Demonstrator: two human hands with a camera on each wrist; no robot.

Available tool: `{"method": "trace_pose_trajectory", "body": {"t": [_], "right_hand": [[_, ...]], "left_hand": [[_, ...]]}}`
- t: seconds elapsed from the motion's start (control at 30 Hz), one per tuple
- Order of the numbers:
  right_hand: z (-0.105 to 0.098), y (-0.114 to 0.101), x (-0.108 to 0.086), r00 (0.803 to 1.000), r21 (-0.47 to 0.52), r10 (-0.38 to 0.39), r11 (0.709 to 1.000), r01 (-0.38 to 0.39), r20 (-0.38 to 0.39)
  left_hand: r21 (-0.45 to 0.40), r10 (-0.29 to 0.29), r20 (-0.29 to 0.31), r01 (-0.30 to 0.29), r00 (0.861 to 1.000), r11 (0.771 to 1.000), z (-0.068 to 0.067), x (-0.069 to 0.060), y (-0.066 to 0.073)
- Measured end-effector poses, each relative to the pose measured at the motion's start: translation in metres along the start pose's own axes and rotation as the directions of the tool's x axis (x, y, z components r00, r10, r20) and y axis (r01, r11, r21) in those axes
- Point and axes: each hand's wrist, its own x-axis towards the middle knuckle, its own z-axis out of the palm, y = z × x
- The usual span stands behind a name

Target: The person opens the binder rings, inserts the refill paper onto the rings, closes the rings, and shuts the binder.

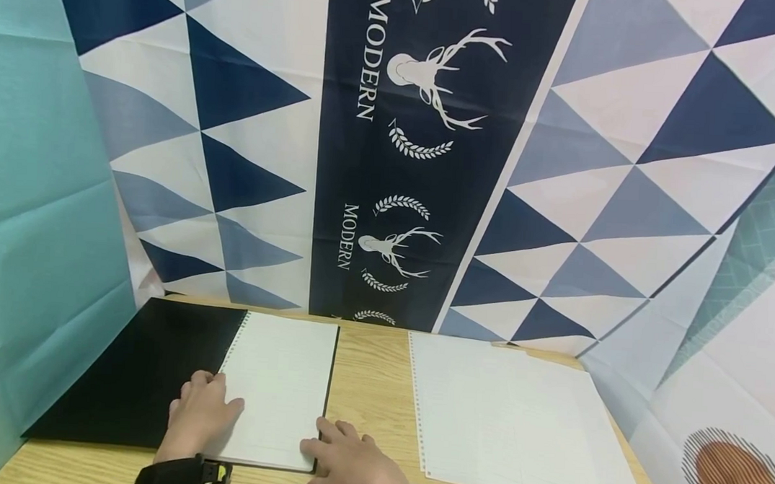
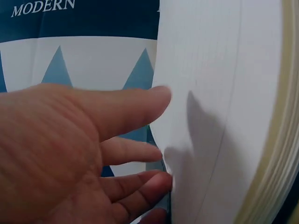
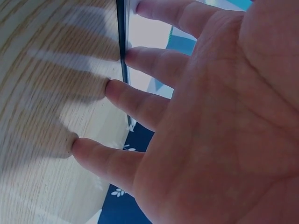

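On one table [image 1: 371, 386], one left hand [image 1: 200, 412] and one right hand [image 1: 355, 463], fingers loosely extended, rest at one open notebook [image 1: 284, 389].

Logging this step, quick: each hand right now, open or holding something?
Left hand: open, over the notebook, holding nothing.
Right hand: open, at the notebook's edge, some fingertips on the table, holding nothing.

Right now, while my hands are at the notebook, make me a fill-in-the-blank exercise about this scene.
1. The open notebook's cover is colored ____.
2. In the head view, the loose sheets lie to the notebook's ____.
3. The hand covering part of the notebook's hole-punched edge is your ____ hand.
4. The patterned backdrop bears the printed word ____.

Missing words: black; right; left; MODERN.
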Motion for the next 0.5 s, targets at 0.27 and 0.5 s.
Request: {"method": "trace_pose_trajectory", "body": {"t": [0.27,0.5], "right_hand": [[-0.0017,0.0013,-0.0007,1.000,-0.007,-0.008,1.000,0.008,-0.008],[-0.0012,0.0029,-0.0007,1.000,0.008,-0.011,1.000,0.011,0.004]], "left_hand": [[-0.011,-0.020,0.120,0.021,0.993,1.000,-0.0034,-0.0053,0.0039],[-0.005,-0.050,0.178,0.051,0.983,0.999,-0.0037,-0.0043,-0.0023]]}}
